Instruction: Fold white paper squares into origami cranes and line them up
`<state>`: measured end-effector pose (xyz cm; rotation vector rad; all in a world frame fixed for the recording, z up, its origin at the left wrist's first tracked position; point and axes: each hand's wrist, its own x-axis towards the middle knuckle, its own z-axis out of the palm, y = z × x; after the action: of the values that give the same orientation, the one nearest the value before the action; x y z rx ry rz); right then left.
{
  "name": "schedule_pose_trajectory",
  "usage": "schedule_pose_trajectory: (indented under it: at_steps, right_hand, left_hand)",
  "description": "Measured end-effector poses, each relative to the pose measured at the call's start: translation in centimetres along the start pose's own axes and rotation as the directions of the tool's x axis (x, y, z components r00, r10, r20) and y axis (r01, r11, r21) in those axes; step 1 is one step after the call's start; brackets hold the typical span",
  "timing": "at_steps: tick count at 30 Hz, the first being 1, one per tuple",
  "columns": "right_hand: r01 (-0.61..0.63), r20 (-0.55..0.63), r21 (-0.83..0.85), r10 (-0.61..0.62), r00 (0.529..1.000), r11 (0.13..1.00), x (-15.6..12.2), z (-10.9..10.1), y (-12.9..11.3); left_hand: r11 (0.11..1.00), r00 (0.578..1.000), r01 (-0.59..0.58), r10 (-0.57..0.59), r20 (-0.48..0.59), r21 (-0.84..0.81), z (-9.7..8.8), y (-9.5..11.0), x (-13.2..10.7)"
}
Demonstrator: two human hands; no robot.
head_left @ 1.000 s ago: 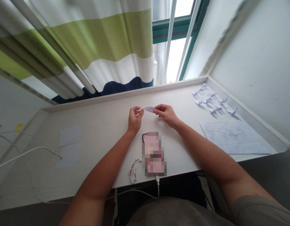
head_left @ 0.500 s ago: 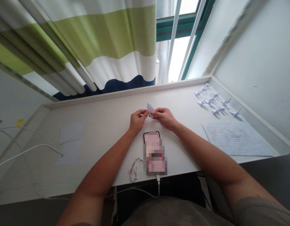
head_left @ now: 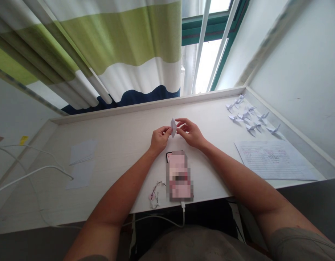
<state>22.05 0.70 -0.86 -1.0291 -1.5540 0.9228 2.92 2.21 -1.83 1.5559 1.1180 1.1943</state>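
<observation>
A small folded piece of white paper [head_left: 173, 127] stands upright between my two hands above the middle of the white desk [head_left: 123, 145]. My left hand [head_left: 158, 139] pinches its lower left edge with thumb and fingertips. My right hand [head_left: 191, 132] touches its right side, thumb and forefinger on the paper and the other fingers spread. A phone [head_left: 179, 175] lies flat just in front of my wrists.
Several folded paper cranes [head_left: 249, 116] sit at the desk's far right corner, with a lined sheet [head_left: 273, 160] nearer me. Blank paper squares [head_left: 81, 161] lie at the left beside white cables [head_left: 31, 173]. A small bracelet [head_left: 154, 195] lies left of the phone. A striped curtain hangs behind.
The paper was held flat and stretched between my hands; my hands came together and it now stands upright, pinched between them.
</observation>
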Motion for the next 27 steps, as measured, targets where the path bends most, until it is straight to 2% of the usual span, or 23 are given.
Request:
schedule_pose_trajectory:
  at_steps: [3, 6, 10, 13, 16, 19, 23, 27]
  right_hand:
    - [0.177, 0.129, -0.177, -0.156, 0.979, 0.968, 0.1, -0.8, 0.2]
    - [0.247, 0.212, -0.31, -0.186, 0.959, 0.918, 0.3, -1.3, 0.7]
    - [0.356, 0.289, -0.546, -0.228, 0.93, 0.759, 0.6, -1.7, 1.1]
    - [0.424, 0.379, -0.648, -0.215, 0.9, 0.633, 0.7, -1.9, 0.9]
    - [0.437, 0.446, -0.694, -0.134, 0.885, 0.573, 0.7, -2.1, 0.4]
    - [0.437, 0.461, -0.694, -0.114, 0.88, 0.572, 0.7, -2.2, 0.2]
    - [0.456, 0.499, -0.636, -0.12, 0.858, 0.623, 0.8, -2.3, 0.6]
    - [0.421, 0.508, -0.615, -0.073, 0.858, 0.667, 0.9, -2.1, 0.9]
  left_hand:
    - [0.999, 1.0, 0.0, 0.0, 0.013, 0.04, -0.4, -0.3, 0.1]
    - [0.989, 0.999, -0.017, 0.012, 0.033, 0.145, -1.1, -0.5, 0.4]
    - [0.918, 0.996, -0.06, 0.028, 0.086, 0.393, -2.0, -0.4, 0.7]
    - [0.81, 0.99, -0.081, 0.001, 0.138, 0.581, -2.1, -0.1, 0.8]
    - [0.742, 0.985, -0.111, -0.004, 0.171, 0.661, -1.8, 0.2, 0.6]
    - [0.733, 0.988, -0.113, 0.012, 0.153, 0.671, -1.6, 0.3, 0.4]
    - [0.741, 0.993, -0.103, 0.035, 0.115, 0.663, -1.5, 0.3, 0.4]
    - [0.741, 0.971, -0.227, 0.125, 0.202, 0.632, -1.9, 0.4, 0.3]
